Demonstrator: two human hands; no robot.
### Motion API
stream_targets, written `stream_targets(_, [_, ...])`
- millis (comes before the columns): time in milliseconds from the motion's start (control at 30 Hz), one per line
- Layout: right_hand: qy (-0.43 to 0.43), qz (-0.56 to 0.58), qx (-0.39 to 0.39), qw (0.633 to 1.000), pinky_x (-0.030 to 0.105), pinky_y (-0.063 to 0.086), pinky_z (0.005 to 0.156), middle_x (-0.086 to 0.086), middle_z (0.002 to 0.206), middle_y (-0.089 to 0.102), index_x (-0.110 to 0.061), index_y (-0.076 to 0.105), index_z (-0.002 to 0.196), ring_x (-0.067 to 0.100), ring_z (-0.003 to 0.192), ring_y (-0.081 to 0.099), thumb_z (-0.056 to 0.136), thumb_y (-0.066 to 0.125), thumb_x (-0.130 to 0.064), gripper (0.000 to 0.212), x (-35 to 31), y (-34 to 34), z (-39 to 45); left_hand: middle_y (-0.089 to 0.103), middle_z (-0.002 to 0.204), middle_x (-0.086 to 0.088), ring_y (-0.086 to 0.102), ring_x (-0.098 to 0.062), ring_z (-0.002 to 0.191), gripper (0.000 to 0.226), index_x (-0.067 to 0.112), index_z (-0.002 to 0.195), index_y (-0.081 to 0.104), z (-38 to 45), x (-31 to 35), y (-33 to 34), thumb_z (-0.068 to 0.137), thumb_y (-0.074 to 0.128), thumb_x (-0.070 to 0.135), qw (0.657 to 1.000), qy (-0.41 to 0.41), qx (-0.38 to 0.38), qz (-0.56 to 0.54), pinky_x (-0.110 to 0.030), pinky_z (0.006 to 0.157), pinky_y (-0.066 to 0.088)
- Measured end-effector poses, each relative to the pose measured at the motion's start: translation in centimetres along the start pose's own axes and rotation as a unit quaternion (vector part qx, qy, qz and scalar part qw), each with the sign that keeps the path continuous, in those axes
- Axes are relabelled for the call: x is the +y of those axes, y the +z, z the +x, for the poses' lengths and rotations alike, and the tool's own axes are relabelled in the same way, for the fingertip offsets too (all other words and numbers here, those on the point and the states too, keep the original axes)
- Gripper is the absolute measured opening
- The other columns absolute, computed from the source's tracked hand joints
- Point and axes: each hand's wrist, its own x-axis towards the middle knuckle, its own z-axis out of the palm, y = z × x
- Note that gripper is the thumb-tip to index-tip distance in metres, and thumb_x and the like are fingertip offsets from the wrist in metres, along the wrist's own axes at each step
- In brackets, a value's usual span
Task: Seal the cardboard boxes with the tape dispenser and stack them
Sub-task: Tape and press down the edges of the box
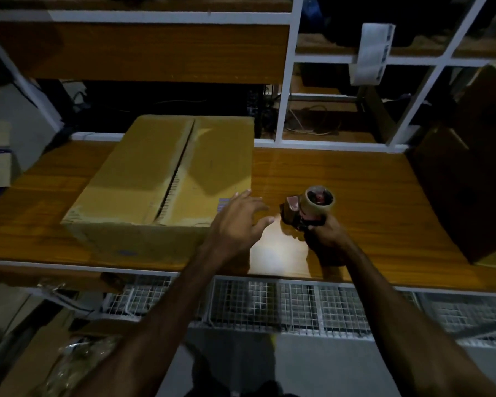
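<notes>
I see the cardboard box point(166, 179) lying on the wooden table point(370, 196), flaps folded down with the centre seam untaped. My left hand point(238, 222) hovers at its near right corner, fingers spread and holding nothing. My right hand point(328, 233) grips the tape dispenser point(309, 207) by its handle, just beside the box

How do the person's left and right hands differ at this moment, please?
The left hand is open with fingers spread and holds nothing, while the right hand grips the tape dispenser. The left hand is by the cardboard box; the right hand is farther from it. Both are over the wooden table.
</notes>
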Motion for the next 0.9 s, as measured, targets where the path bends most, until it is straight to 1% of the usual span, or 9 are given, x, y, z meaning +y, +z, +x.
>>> stream_targets(100, [0.0, 0.094, 0.031, 0.995, 0.033, 0.052, 0.084, -0.002, 0.114, 0.064, -0.02, 0.053, 0.128, 0.017, 0.103, 0.062, 0.101, 0.06, -0.001, 0.034, -1.1, 0.0, -1.5, 0.064, 0.145, -0.004, 0.045, -0.019, 0.146, 0.037, 0.016, 0.132, 0.072, 0.5, 0.9, -0.3, 0.1, 0.069, 0.034, 0.994, -0.034, 0.06, -0.088, -0.04, 0.124, 0.033])
stream_targets(233, [-0.065, 0.188, 0.085, 0.976, 0.038, 0.058, 0.087, 0.003, 0.126, 0.063, -0.018, 0.054, 0.125, 0.022, 0.111, 0.066, 0.102, 0.063, -0.003, 0.029, -3.0, -0.4, -2.1, 0.075, 0.122, 0.001, 0.066, -0.011, 0.116, 0.025, 0.016, 0.12, 0.078, 1.2, 2.1, -0.4, 0.1, 0.069, 0.029, 0.967, -0.082, 0.153, -0.185, -0.041, 0.102, 0.057])
stream_targets(333, [-0.115, 0.212, 0.116, 0.963, 0.043, 0.061, 0.089, 0.003, 0.128, 0.066, -0.018, 0.055, 0.124, 0.019, 0.107, 0.068, 0.102, 0.065, -0.005, 0.028, -5.5, -0.6, -2.7, 0.077, 0.094, 0.009, 0.071, -0.008, 0.089, 0.018, 0.02, 0.1, 0.08, 2.0, 3.0, -0.6, 0.101, 0.068, 0.034, 0.927, -0.148, 0.197, -0.281, -0.034, 0.085, 0.061])
stream_targets(400, [-0.151, 0.212, 0.133, 0.956, 0.045, 0.058, 0.095, 0.0, 0.131, 0.066, -0.023, 0.055, 0.126, 0.023, 0.117, 0.066, 0.102, 0.066, -0.009, 0.03, -7.2, -0.4, -3.4, 0.074, 0.081, -0.004, 0.07, -0.019, 0.078, 0.03, 0.011, 0.087, 0.077, 2.7, 3.5, -1.0, 0.101, 0.068, 0.037, 0.892, -0.189, 0.223, -0.345, -0.03, 0.073, 0.055])
stream_targets(467, [-0.182, 0.213, 0.146, 0.949, 0.048, 0.058, 0.096, -0.004, 0.131, 0.066, -0.027, 0.055, 0.126, 0.026, 0.119, 0.066, 0.101, 0.066, -0.01, 0.032, -8.5, 0.1, -4.0, 0.072, 0.079, -0.013, 0.067, -0.023, 0.07, 0.044, 0.003, 0.085, 0.073, 3.6, 3.7, -1.6, 0.099, 0.069, 0.044, 0.855, -0.225, 0.215, -0.415, -0.034, 0.067, 0.053])
stream_targets(567, [-0.219, 0.204, 0.162, 0.94, 0.051, 0.058, 0.095, -0.011, 0.123, 0.066, -0.024, 0.055, 0.123, 0.024, 0.115, 0.065, 0.1, 0.064, -0.004, 0.032, -10.2, 0.9, -4.8, 0.074, 0.074, -0.01, 0.071, -0.024, 0.068, 0.053, 0.004, 0.082, 0.072, 4.7, 3.7, -2.6, 0.093, 0.072, 0.057, 0.804, -0.267, 0.159, -0.507, -0.038, 0.068, 0.058])
stream_targets(733, [-0.239, 0.182, 0.187, 0.935, 0.047, 0.056, 0.101, -0.036, 0.113, 0.063, -0.021, 0.055, 0.125, 0.002, 0.114, 0.061, 0.099, 0.063, 0.0, 0.034, -12.6, 2.8, -6.2, 0.07, 0.073, -0.007, 0.07, -0.025, 0.073, 0.049, 0.009, 0.08, 0.068, 4.5, 2.6, -3.5, 0.09, 0.075, 0.056, 0.753, -0.257, 0.072, -0.601, -0.039, 0.074, 0.056])
stream_targets(800, [-0.239, 0.18, 0.197, 0.934, 0.048, 0.056, 0.101, -0.035, 0.114, 0.062, -0.022, 0.055, 0.126, 0.001, 0.115, 0.061, 0.1, 0.063, 0.0, 0.035, -13.4, 3.5, -6.7, 0.069, 0.077, -0.009, 0.069, -0.024, 0.075, 0.043, 0.009, 0.083, 0.068, 4.1, 1.4, -4.2, 0.093, 0.075, 0.05, 0.74, -0.234, 0.054, -0.629, -0.036, 0.071, 0.055])
stream_targets(900, [-0.24, 0.183, 0.213, 0.929, 0.054, 0.058, 0.097, -0.02, 0.118, 0.065, -0.023, 0.055, 0.125, 0.012, 0.113, 0.064, 0.101, 0.063, -0.002, 0.033, -14.5, 4.4, -7.2, 0.07, 0.081, -0.009, 0.069, -0.021, 0.075, 0.033, 0.008, 0.087, 0.068, 3.2, -0.6, -5.4, 0.096, 0.073, 0.04, 0.726, -0.199, 0.032, -0.658, -0.032, 0.07, 0.054])
